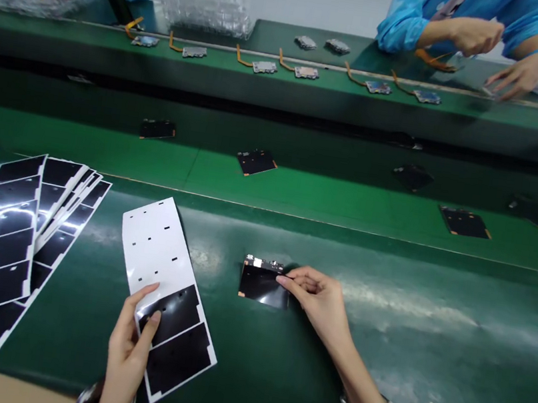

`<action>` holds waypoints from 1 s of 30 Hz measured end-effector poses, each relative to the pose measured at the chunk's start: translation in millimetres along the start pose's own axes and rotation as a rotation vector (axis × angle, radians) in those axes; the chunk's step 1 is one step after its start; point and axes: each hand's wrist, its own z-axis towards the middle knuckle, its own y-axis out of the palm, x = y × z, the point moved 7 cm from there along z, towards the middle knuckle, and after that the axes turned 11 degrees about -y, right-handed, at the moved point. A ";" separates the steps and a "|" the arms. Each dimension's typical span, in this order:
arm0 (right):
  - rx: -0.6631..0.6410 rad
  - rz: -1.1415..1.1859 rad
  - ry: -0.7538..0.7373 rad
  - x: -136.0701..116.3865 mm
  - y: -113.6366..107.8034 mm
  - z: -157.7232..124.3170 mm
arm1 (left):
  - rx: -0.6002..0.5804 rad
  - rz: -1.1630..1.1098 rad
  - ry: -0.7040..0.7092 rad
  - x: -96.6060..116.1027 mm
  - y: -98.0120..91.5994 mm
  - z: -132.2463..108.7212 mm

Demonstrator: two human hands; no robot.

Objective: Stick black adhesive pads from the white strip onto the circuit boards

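My left hand (132, 336) grips the left edge of a white backing sheet (156, 245), thumb on top. Two black rectangular stickers (179, 363) remain at the sheet's near end; its far part is bare white with small dark slots. To the right, my right hand (318, 296) pinches the right edge of a thin black panel (261, 284) between thumb and fingers. A strip of small electronic parts runs along the panel's far edge, and orange tabs show at its left corners. The panel is at or just over the green mat; I cannot tell which.
A fanned stack of black sticker sheets (4, 243) lies at the left. Beyond the mat's edge, black panels (256, 162) rest on a green belt (203, 171). Small circuit boards (265, 67) with orange ribbons line a raised ledge. Two co-workers in blue sleeves (407, 20) work behind.
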 end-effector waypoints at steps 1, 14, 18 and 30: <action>0.001 -0.004 0.000 0.3 -0.2 0.0 | -0.001 -0.003 -0.006 -0.3 0.0 -0.1; 0.023 -0.037 0.010 6.3 -1.4 -1.7 | -0.004 -0.001 0.005 0.5 -1.0 0.1; 0.023 -0.079 0.013 12.1 -3.0 -1.6 | 0.006 -0.012 -0.004 1.6 -0.2 0.5; 0.004 -0.136 -0.004 7.2 1.0 -1.1 | -0.012 -0.011 0.000 2.8 0.6 0.1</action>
